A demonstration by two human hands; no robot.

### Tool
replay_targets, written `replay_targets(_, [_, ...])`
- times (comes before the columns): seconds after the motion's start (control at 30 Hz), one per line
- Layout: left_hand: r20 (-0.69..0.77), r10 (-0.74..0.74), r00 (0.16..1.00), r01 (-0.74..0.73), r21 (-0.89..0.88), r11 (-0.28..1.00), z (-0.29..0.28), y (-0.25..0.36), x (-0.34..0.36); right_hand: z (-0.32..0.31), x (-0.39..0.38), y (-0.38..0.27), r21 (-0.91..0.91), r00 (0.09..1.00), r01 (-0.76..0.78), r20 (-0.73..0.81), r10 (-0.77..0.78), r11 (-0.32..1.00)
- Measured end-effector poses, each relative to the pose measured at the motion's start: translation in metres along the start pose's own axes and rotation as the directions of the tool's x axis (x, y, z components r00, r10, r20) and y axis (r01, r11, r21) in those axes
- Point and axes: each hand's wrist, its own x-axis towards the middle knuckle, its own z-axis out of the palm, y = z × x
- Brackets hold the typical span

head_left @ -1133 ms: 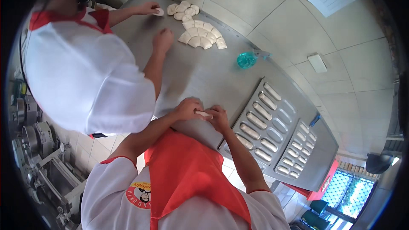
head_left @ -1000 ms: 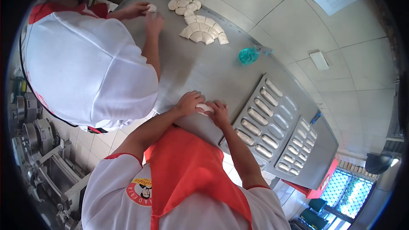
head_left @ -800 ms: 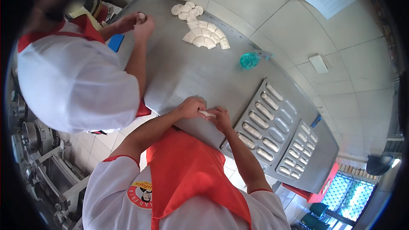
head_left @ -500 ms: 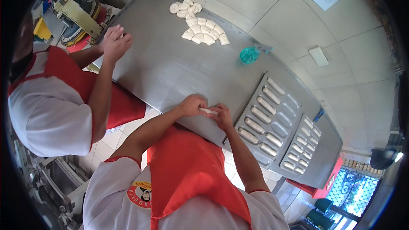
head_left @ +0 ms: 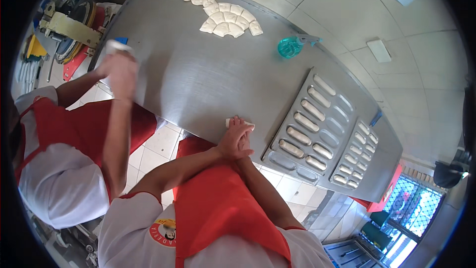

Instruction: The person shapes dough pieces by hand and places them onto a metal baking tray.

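Observation:
My left hand (head_left: 232,141) lies across my right hand (head_left: 245,142) at the front edge of the metal table (head_left: 193,82). Beneath the fingertips is a small pale dough roll (head_left: 251,127), its two ends showing on either side. The left fingers are stretched out flat over the dough. Most of the right hand is covered by the left, but it too appears flat and open. To the right, a baking tray with long moulds (head_left: 277,144) carries several shaped dough rolls (head_left: 299,135) and some bare moulds.
Cut dough pieces (head_left: 228,20) lie at the back. A teal spray bottle (head_left: 290,47) stands near the back edge. Farther right is a smaller tray (head_left: 342,161) of dough rolls. At left, a co-worker's blurred hands (head_left: 119,69) hold something white above the table corner.
My hands, which were pinching the dough roll between them above the table, now overlap and press it onto the surface. The co-worker's hands have moved left. The whole view has shifted.

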Motion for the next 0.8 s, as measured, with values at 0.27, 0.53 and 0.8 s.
replay_targets(0.27, [-0.234,-0.06,0.97,0.116,0.234,0.965,-0.021,-0.084,0.132,-0.082,0.182,0.039,-0.31,0.929,-0.169,0.268,0.256,0.936])
replay_targets(0.53, [-0.055,-0.118,0.991,0.127,0.194,0.973,0.019,-0.045,0.041,-0.028,0.085,0.042,-0.288,0.957,-0.213,0.133,0.259,0.934])
replay_targets(0.8, [-0.113,-0.033,0.993,0.077,0.418,0.905,0.038,-0.037,0.049,-0.006,0.035,0.05,-0.291,0.96,-0.263,0.014,0.279,0.92])
